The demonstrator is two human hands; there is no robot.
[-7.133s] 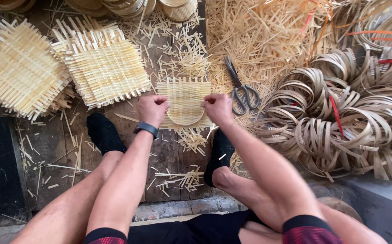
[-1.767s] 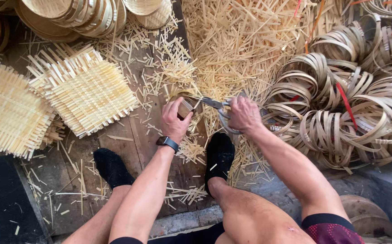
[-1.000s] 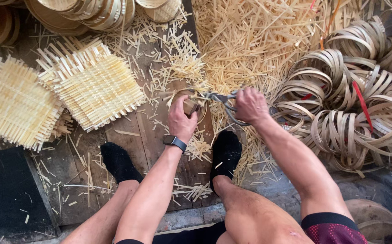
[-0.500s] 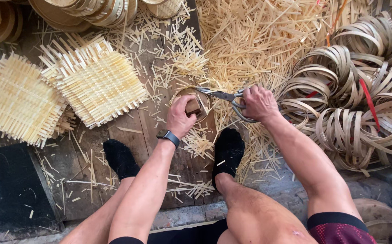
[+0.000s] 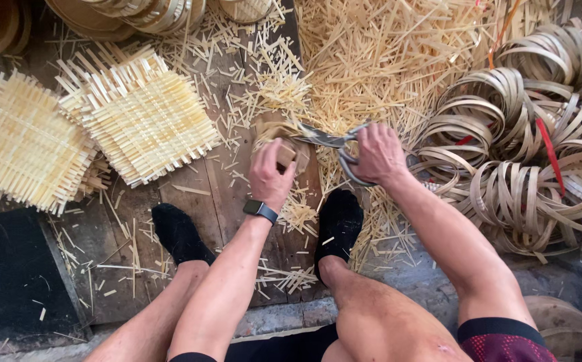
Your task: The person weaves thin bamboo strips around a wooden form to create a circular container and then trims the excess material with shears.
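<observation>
Shifted slightly downward since half a second before, the small woven bamboo piece [image 5: 283, 149] was gripped in the left hand [image 5: 271, 175] above the plank floor [image 5: 224, 201] while scissors [image 5: 331, 142], clasped by the right hand [image 5: 378, 154], were held so near that fingers might be nicked.

Basket-weaving workshop: woven bamboo mats [image 5: 140, 117], coiled strip hoops [image 5: 525, 154], offcuts [image 5: 384, 60] w/ plank floor.

Soft, even daylight fills the scene, without hard glare. The pale strips beyond the right hand [image 5: 379, 155] look brightest. Far to the left of the left hand [image 5: 272, 175] the floor corner is dark. Focus is sharp; edges bend slightly.
</observation>
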